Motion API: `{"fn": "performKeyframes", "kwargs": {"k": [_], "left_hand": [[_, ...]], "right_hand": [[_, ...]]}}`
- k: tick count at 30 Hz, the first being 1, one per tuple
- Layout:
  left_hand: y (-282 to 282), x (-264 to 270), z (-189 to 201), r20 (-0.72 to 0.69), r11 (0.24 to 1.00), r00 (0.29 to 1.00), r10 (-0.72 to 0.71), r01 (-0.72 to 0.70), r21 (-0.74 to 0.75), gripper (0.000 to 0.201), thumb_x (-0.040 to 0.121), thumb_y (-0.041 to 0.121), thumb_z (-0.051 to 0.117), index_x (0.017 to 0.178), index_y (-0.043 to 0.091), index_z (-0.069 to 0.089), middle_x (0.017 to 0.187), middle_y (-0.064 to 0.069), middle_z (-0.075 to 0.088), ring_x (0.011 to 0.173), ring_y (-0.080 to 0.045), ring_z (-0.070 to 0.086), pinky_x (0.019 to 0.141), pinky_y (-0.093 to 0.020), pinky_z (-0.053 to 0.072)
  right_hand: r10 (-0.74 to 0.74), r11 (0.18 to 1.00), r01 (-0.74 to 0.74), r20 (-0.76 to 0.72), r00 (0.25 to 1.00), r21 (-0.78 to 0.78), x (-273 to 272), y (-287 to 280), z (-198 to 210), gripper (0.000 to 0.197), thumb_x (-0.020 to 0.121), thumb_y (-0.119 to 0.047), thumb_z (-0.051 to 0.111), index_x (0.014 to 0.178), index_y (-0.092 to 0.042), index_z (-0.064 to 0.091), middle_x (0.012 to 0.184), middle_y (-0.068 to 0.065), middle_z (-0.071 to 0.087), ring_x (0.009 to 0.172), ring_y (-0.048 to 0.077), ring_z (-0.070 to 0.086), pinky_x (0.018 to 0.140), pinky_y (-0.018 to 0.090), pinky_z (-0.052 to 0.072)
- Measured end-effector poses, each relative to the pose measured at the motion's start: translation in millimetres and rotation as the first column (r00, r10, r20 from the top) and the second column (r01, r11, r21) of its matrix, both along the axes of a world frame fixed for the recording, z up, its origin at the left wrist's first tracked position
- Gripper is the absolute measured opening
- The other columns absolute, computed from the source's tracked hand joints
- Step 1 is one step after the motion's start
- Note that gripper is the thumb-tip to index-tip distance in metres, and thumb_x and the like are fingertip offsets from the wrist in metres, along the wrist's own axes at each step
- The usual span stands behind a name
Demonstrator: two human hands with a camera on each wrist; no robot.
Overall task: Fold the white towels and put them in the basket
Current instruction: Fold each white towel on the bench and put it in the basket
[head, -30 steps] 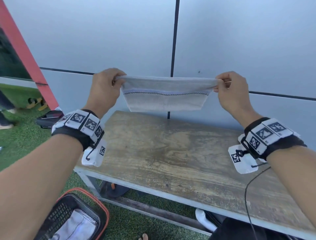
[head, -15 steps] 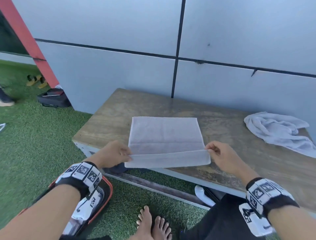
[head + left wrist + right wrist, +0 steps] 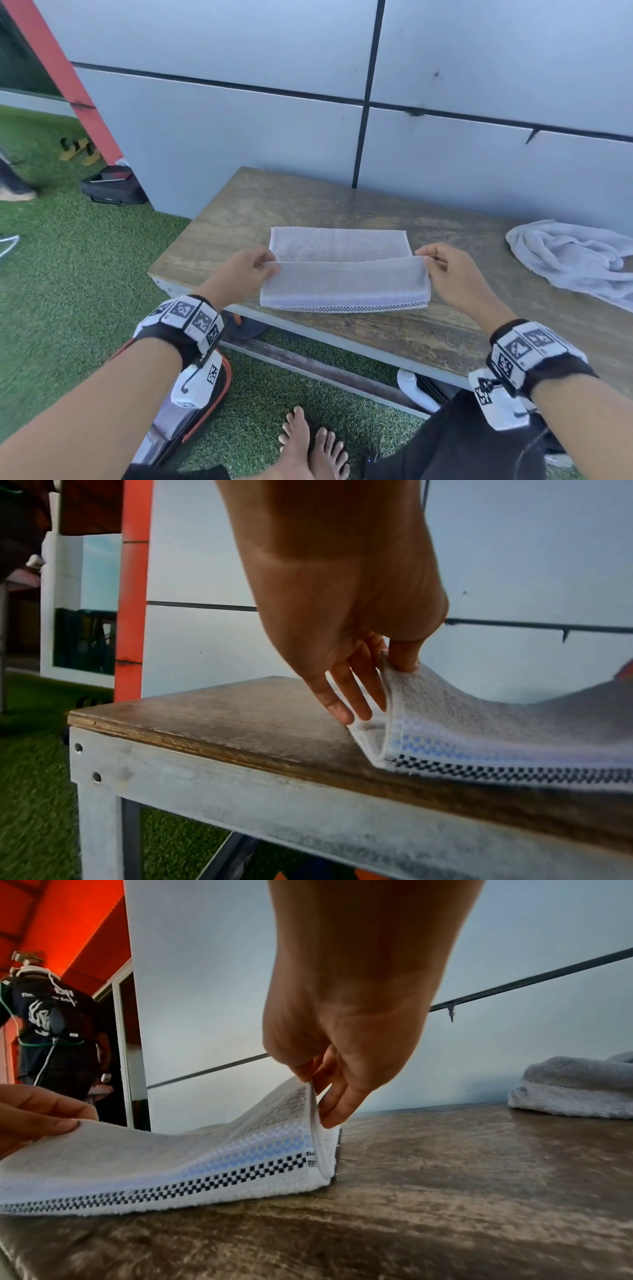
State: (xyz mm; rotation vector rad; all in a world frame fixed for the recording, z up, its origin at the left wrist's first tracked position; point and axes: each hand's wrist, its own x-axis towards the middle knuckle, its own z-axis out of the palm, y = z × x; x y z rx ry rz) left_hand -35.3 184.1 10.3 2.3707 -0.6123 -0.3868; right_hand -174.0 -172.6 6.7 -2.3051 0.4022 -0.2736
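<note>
The left hand [image 3: 241,272] has a pinching grip on the left end of the raised flap of a white towel [image 3: 342,274], thumb on top and fingers [image 3: 346,696] beneath. The right hand [image 3: 452,274] pinches the right end of the same flap in the same way. The flap is lifted and doubled over from the near side, its edge sagging between the two hands, while the far part of the towel lies flat on the wooden surface [image 3: 394,329]. A black checked band runs along the near fold. A second, crumpled white towel [image 3: 568,260] lies well apart at the right end of the surface. On the grass under the left wrist stands an orange-rimmed basket [image 3: 205,421] with white cloth inside.
</note>
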Motion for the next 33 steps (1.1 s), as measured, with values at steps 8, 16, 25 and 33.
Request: {"fn": "performKeyframes", "kwargs": {"k": [8,16,25,33], "left_hand": [[3.7,9.3,-0.7,-0.148,0.998,0.988,-0.043,0.05,0.044,0.029,0.103,0.031,0.045,0.091,0.008,0.058,0.079,-0.004,0.055,0.066,-0.014,0.046,0.065,-0.029,0.037],[-31.9,67.2,-1.8,0.061,0.985,0.985,0.164,-0.16,-0.061,0.02,0.094,0.026,0.062,0.085,0.008,0.061,0.075,-0.003,0.061,0.065,-0.02,0.054,0.061,-0.032,0.045],[-51.7,99.5,-23.9,0.161,0.953,0.945,0.285,-0.297,0.053,0.016,0.088,0.028,0.068,0.081,0.015,0.065,0.079,0.0,0.066,0.076,-0.02,0.062,0.068,-0.035,0.052],[-56.4,100.0,-37.2,0.225,0.943,0.936,0.271,-0.305,0.134,0.017,0.088,0.031,0.07,0.089,0.015,0.066,0.084,0.0,0.066,0.08,-0.021,0.062,0.066,-0.032,0.049]], "right_hand": [[0.064,0.998,-0.062,-0.169,0.983,0.018,4.7,-9.0,-4.5,0.024,0.102,-0.013,0.042,0.095,-0.024,0.062,0.096,-0.005,0.069,0.082,0.027,0.065,0.067,0.043,0.057],[-0.105,0.994,0.104,-0.046,0.993,-0.021,64.8,-15.6,2.5,0.02,0.1,-0.01,0.048,0.106,-0.016,0.066,0.106,-0.002,0.067,0.097,0.016,0.061,0.078,0.028,0.045],[-0.151,0.97,0.13,-0.092,0.984,-0.204,104.2,-13.8,-15.0,0.02,0.098,-0.007,0.044,0.093,-0.012,0.062,0.084,0.004,0.065,0.069,0.014,0.058,0.057,0.029,0.042],[-0.18,0.951,0.131,-0.158,0.971,-0.282,112.5,-16.6,-31.2,0.019,0.096,-0.011,0.046,0.087,-0.017,0.061,0.094,0.003,0.062,0.085,0.023,0.058,0.075,0.037,0.048]]}}
